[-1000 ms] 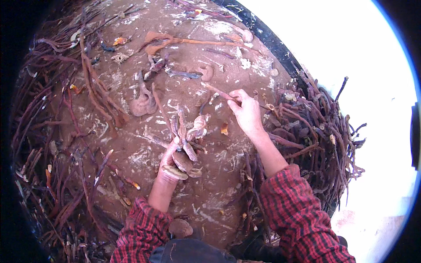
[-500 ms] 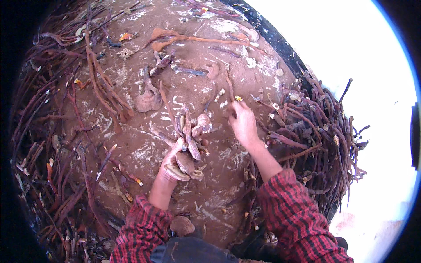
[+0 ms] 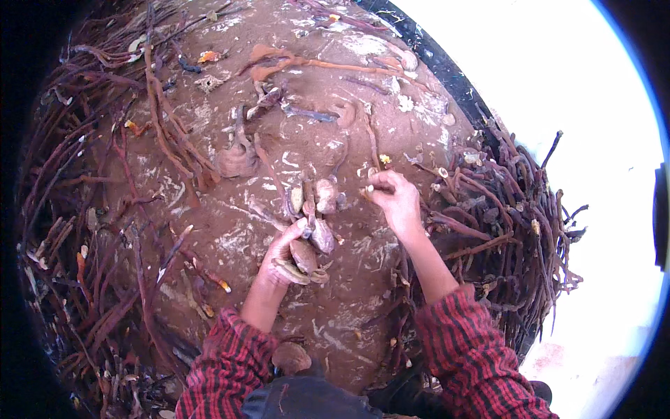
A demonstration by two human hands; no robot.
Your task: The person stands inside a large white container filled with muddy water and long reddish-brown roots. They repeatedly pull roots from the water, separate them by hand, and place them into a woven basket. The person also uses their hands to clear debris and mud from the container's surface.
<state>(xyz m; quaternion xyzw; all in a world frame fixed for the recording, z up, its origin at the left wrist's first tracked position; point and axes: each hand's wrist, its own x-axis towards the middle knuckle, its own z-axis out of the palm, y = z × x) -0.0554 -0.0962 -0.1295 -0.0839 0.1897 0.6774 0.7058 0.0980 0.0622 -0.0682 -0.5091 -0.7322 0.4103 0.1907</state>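
Observation:
My left hand (image 3: 277,255) is closed around a bunch of brown, woody-stemmed bracket mushrooms (image 3: 304,255), which look like reishi. Their pale, rounded caps fan out past the thumb and below the palm. To its right, my right hand (image 3: 399,201) has thumb and fingers pinched together just above the brown surface. A small pale-tipped piece (image 3: 370,189) shows at these fingertips; its kind is not clear. A thin brown stem (image 3: 372,136) lies just beyond that hand, with a yellow bit (image 3: 384,159) beside it. Left of the bunch rests a fan-shaped mushroom (image 3: 237,160) with a stem.
A thick heap of dark reddish stems (image 3: 506,209) lies at the right edge. More long stems (image 3: 77,160) spread along the left side. An orange-brown forked stem (image 3: 300,61) lies at the far side. Near my body sits a round cap (image 3: 291,357) on the dusty brown surface (image 3: 335,318).
My right hand has drawn slightly nearer and to the right, with a small pale-tipped piece now showing at its fingertips. The held bunch has turned, showing more cap faces.

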